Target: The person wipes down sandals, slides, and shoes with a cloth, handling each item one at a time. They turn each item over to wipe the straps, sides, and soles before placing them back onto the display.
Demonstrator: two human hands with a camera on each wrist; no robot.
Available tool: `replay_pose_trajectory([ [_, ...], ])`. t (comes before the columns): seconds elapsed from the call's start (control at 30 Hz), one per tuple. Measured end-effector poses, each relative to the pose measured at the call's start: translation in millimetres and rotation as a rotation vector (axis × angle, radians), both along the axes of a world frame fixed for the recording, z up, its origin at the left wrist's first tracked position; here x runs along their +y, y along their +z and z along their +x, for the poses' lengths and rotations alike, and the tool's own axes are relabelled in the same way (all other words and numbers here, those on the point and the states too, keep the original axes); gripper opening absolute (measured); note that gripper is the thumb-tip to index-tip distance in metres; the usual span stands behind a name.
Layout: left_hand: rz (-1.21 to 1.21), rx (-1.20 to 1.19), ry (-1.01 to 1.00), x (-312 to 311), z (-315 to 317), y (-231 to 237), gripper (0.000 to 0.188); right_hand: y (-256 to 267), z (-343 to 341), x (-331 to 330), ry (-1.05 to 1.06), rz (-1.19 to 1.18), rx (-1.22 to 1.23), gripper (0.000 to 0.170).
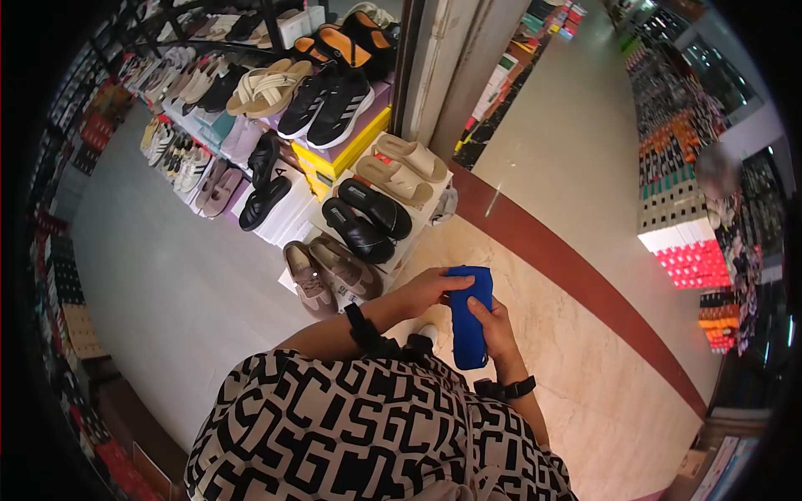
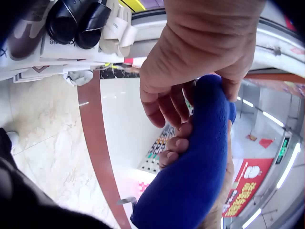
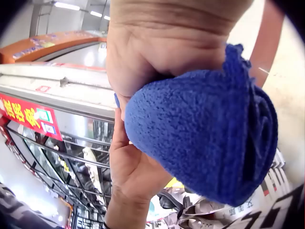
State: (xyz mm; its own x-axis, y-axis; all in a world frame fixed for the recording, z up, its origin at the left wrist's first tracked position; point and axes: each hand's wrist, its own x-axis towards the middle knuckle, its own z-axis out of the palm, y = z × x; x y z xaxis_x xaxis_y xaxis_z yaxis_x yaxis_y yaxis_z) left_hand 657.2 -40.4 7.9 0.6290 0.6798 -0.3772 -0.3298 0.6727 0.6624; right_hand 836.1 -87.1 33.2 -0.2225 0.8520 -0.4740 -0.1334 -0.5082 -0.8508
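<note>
Well, I see the left hand [image 1: 436,288] pinching the far end of a long, folded, fuzzy blue cloth [image 1: 469,342] and the right hand [image 1: 499,331] gripping its side just to the right, while from above it hides most of both grips and my left wrist view cuts off its near end.

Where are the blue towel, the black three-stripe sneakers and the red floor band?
Blue towel [image 1: 469,336]: head view, middle of its upward face.
Black three-stripe sneakers [image 1: 337,110]: head view, upper of the nearer shoe.
Red floor band [image 1: 551,251]: head view, middle stretch.
</note>
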Motion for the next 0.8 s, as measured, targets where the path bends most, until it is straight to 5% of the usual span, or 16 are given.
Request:
replay_pose_trajectory([
  [0.13,-0.090,-0.061,0.332,29,-9,-16,0.044,-2,9,67,0.118,0.088,-0.048,0.032],
  [0.23,-0.277,-0.086,0.683,31,-34,-28,0.044,-7,11,115,0.213,-0.085,-0.040,0.028],
  [0.43,-0.536,-0.124,1.253,34,-93,-71,0.034,-29,-28,189,0.414,0.147,-0.137,0.031],
  [0.63,-0.497,-0.261,1.330,55,-99,-64,0.026,-36,-69,243,0.741,0.379,-0.242,0.027],
  [0.8,-0.510,-0.296,1.541,48,-92,-56,0.025,-88,-100,313,1.255,0.705,-0.436,0.038],
])
